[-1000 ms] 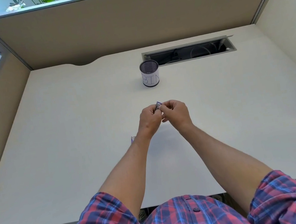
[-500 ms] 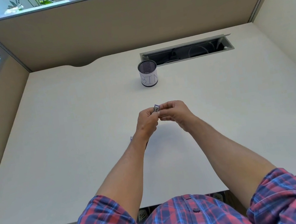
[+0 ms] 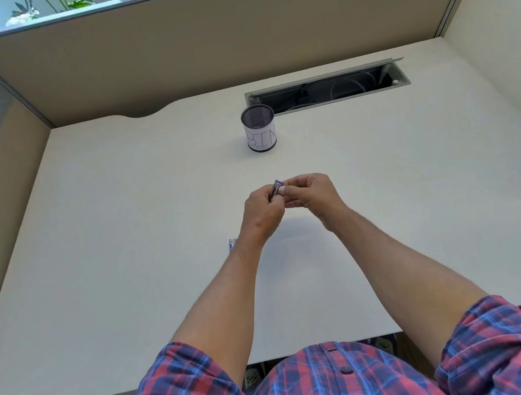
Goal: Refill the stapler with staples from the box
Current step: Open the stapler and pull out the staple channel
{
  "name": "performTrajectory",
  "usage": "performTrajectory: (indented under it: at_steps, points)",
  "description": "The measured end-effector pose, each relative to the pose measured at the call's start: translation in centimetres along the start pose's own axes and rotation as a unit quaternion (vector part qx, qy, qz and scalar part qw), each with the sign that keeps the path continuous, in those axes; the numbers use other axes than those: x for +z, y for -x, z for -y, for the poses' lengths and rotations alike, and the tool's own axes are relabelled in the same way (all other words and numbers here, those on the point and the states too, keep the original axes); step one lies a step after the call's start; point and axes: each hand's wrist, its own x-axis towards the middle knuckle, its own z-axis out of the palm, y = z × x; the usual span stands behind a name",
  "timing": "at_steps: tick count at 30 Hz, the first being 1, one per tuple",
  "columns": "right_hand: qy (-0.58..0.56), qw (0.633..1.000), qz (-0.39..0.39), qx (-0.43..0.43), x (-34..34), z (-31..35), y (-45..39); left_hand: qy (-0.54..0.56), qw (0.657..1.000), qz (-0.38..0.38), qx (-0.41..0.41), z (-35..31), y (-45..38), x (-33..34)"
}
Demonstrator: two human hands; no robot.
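Observation:
Above the middle of the desk, my left hand (image 3: pixel 259 212) grips a small purple staple box (image 3: pixel 276 187) with grey staples showing at its open end. My right hand (image 3: pixel 311 194) meets it from the right, thumb and fingertips pinched on the box's near end. Most of the box is hidden inside my fingers. A small purple and white item (image 3: pixel 232 245) lies on the desk and peeks out from behind my left wrist; I cannot tell what it is. No stapler is plainly visible.
A black mesh cup labelled BIN (image 3: pixel 259 128) stands behind my hands. Farther back is an open cable slot (image 3: pixel 326 87) in the white desk (image 3: pixel 108 253). Beige partition walls close in the back and both sides.
My hands stay together at the same spot. The box has tilted a little and my right fingers have shifted along it.

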Motion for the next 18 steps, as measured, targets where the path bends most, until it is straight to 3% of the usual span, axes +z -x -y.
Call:
performTrajectory:
  at_steps: [10, 18]
  points:
    - [0.038, 0.999, -0.015, -0.008, 0.8, -1.1, 0.3, -0.085, 0.995, -0.032, 0.036, -0.6, 0.5, 0.3]
    - [-0.052, 0.997, 0.018, 0.062, 0.8, -1.1, 0.5, -0.179, 0.980, -0.045, 0.077, -0.3, 1.2, 0.5]
